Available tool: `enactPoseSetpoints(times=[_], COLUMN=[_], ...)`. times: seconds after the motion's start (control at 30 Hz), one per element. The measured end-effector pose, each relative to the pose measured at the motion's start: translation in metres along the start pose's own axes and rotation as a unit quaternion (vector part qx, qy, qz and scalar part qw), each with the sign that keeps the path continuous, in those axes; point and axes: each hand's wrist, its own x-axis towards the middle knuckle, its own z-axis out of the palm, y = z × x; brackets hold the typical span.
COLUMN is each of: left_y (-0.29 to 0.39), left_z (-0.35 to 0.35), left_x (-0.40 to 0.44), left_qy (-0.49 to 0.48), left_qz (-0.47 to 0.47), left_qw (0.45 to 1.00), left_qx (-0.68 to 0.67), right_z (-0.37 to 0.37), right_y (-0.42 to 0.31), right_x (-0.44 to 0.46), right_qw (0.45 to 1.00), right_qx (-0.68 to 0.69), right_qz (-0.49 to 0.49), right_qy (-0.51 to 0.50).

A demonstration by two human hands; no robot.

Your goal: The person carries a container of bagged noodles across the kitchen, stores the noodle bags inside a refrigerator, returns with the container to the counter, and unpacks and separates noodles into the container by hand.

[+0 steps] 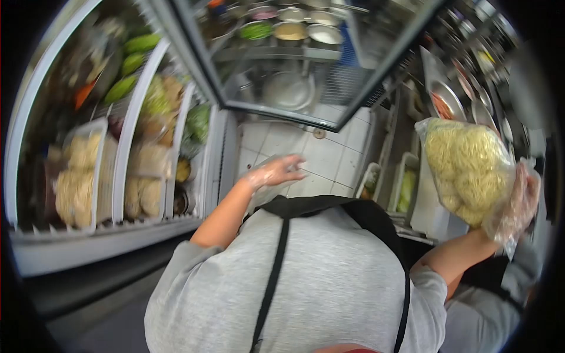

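Note:
My right hand [513, 206], in a clear plastic glove, grips a clear plastic bag of noodles [468, 167] by its lower right side. The bag is full of pale yellow noodle bundles and is held up over the counter on the right. My left hand [275, 173], also in a clear glove, hangs over the tiled floor with nothing in it, its fingers stretched out. To its left is an open fridge [120, 147] with white wire shelves. Bags of noodles [76, 197] sit inside, some in a white basket [101, 176].
The fridge's glass door [282, 65] stands open ahead; metal bowls of chopped ingredients [256, 30] show through it. Green vegetables [120, 88] lie on a fridge shelf. Along the right counter are metal pans [447, 100] and tubs [405, 182]. Another person's grey sleeve [479, 317] is close at lower right.

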Motion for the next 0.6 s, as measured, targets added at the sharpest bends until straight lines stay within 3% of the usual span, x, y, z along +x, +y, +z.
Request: enactPoseSetpoints(times=[0.1, 0.17, 0.27, 0.37, 0.4, 0.43, 0.5, 0.6], left_y=[0.015, 0.017, 0.017, 0.025, 0.027, 0.018, -0.004, -0.015], left_z=[-0.018, -0.034, -0.048, -0.075, -0.075, -0.076, -0.085, -0.105], left_x=[-0.006, -0.008, -0.019, -0.040, -0.048, -0.051, -0.056, -0.058], left_qy=[0.035, 0.030, 0.058, 0.050, 0.132, 0.144, 0.261, 0.305], left_qz=[-0.003, 0.031, 0.052, 0.001, -0.041, -0.043, 0.034, 0.132], left_qw=[0.993, 0.992, 0.982, 0.966, 0.940, 0.938, 0.841, 0.700], left_qx=[-0.110, -0.117, -0.173, -0.253, -0.313, -0.311, -0.473, -0.632], right_z=[0.071, 0.120, 0.196, 0.242, 0.253, 0.263, 0.273, 0.308], right_y=[-0.033, -0.053, -0.102, -0.143, -0.156, -0.166, -0.186, -0.196], right_x=[-0.008, -0.011, -0.025, -0.029, -0.030, -0.029, -0.027, -0.018], right_qw=[0.973, 0.964, 0.934, 0.902, 0.882, 0.860, 0.800, 0.754], right_qx=[0.160, 0.177, 0.278, 0.331, 0.368, 0.405, 0.453, 0.448], right_qz=[0.168, 0.170, 0.160, 0.108, 0.100, 0.090, 0.106, -0.036], right_qy=[-0.006, -0.102, -0.159, -0.254, -0.277, -0.297, -0.378, -0.479])
